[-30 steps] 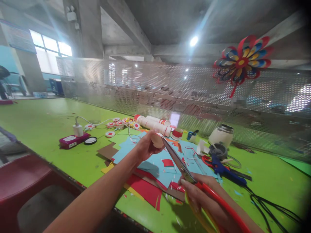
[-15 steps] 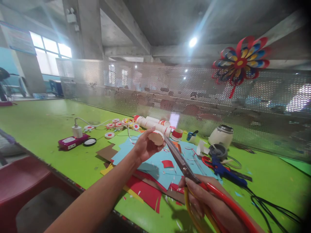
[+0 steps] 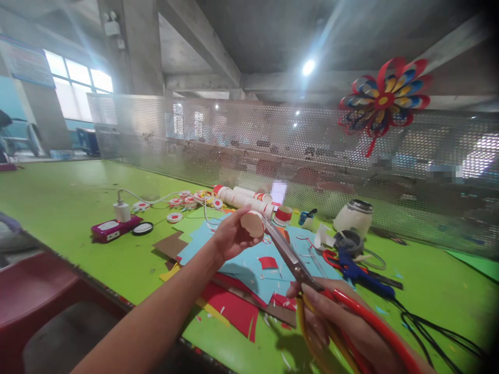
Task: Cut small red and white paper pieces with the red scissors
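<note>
Left hand (image 3: 230, 236) pinches pale round piece (image 3: 252, 225) above blue paper (image 3: 265, 285) on green bench (image 3: 70, 202). Right hand (image 3: 336, 312) curled round red-and-yellow-handled scissors (image 3: 298, 271), blade tips at piece's right edge, contact unclear. Blue glue gun (image 3: 360, 275) lies right of paper.

A green table (image 3: 58, 189) stretches across my remote feed, 1 red seat (image 3: 33, 280) at its near edge and a perforated screen (image 3: 234, 122) along its far side; beyond, I see a bright window (image 3: 76, 93), a gray pillar (image 3: 142, 52) and 1 glaring ceiling light (image 3: 308, 67).
</note>
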Tool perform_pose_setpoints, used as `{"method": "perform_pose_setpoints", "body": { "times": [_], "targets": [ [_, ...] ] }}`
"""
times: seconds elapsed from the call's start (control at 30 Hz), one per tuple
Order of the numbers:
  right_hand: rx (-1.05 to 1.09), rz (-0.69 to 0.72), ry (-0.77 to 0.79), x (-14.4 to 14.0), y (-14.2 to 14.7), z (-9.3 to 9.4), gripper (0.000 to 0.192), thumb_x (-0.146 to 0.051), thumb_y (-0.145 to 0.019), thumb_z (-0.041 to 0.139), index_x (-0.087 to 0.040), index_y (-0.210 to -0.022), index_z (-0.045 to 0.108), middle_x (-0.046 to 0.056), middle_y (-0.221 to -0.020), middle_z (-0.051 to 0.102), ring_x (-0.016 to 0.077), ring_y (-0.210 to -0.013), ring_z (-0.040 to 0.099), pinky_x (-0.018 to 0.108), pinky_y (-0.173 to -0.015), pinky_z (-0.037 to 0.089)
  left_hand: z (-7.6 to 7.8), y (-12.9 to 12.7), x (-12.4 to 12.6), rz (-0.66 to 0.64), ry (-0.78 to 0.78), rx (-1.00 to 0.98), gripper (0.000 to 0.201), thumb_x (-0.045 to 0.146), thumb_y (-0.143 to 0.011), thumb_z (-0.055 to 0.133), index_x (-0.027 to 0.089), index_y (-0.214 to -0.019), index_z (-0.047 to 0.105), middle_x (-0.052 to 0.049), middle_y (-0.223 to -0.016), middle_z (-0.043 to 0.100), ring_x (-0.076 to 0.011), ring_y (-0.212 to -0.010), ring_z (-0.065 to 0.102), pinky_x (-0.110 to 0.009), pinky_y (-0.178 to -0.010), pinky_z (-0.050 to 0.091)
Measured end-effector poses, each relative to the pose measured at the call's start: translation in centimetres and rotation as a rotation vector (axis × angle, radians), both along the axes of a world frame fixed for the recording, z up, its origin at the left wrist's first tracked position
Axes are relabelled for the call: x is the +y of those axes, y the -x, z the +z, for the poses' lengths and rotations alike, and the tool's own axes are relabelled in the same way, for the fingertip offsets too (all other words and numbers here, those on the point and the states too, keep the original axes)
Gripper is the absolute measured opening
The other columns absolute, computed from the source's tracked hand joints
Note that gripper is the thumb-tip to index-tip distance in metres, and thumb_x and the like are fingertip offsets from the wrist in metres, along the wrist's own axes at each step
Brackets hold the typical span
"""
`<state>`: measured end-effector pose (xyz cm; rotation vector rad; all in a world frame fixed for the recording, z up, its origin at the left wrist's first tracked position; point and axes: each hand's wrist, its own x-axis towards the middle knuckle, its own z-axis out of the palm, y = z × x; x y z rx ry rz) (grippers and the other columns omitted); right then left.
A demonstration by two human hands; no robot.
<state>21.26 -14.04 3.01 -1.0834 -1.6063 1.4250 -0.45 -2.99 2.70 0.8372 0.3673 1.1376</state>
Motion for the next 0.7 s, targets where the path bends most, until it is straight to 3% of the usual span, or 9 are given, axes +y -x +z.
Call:
{"method": "perform_pose_setpoints", "body": {
  "times": [0.13,0.27,0.43,0.57,0.7],
  "targets": [
    [0.124,0.112,0.14,0.3,-0.3,-0.6,0.036,-0.046,-0.083,0.055,-0.019,-0.063,0.066,-0.001,-0.054,0.052,0.0097,-0.049,0.051,0.023,-0.051,0.047,0.0,0.1,0.1,0.036,-0.02,-0.019,0.026,0.034,-0.081,0.051,0.01,-0.076,0.06,-0.007,-0.056,0.062,-0.0154,-0.048,0.059,-0.02,-0.038,0.037],
    [0.175,0.148,0.196,0.4,-0.6,-0.9,0.028,-0.045,-0.083,0.057,-0.02,-0.082,0.071,-0.002,-0.054,0.052,0.0091,-0.048,0.05,0.023,-0.051,0.047,0.1,0.2,0.1,0.033,-0.031,-0.004,0.026,0.033,-0.081,0.049,0.01,-0.076,0.06,-0.006,-0.054,0.061,-0.0154,-0.047,0.058,-0.02,-0.037,0.036],
    [0.21,0.211,0.243,0.5,-0.6,-1.4,0.031,-0.047,-0.085,0.055,-0.022,-0.098,0.069,-0.003,-0.054,0.05,0.0113,-0.05,0.055,0.026,-0.054,0.049,0.1,0.4,-0.1,0.037,0.028,0.006,0.026,0.032,-0.08,0.05,0.01,-0.08,0.063,-0.005,-0.058,0.062,-0.0135,-0.049,0.058,-0.023,-0.047,0.046],
    [0.221,0.258,0.264,0.7,-0.7,-1.5,0.034,-0.047,-0.086,0.053,-0.021,-0.103,0.067,-0.004,-0.054,0.049,0.0117,-0.052,0.057,0.027,-0.056,0.05,0.1,0.5,0.1,0.031,0.023,0.036,0.026,0.033,-0.079,0.052,0.01,-0.077,0.064,-0.004,-0.057,0.06,-0.012,-0.047,0.056,-0.022,-0.046,0.044],
    [0.225,0.294,0.279,1.0,-0.7,-1.8,0.035,-0.047,-0.088,0.051,-0.02,-0.105,0.066,-0.004,-0.053,0.049,0.0113,-0.051,0.056,0.028,-0.058,0.051,0.0,0.5,0.4,0.004,-0.1,0.033,0.03,0.036,-0.078,0.051,0.009,-0.073,0.064,-0.004,-0.053,0.058,-0.0112,-0.043,0.052,-0.021,-0.041,0.039]
  ]
}}
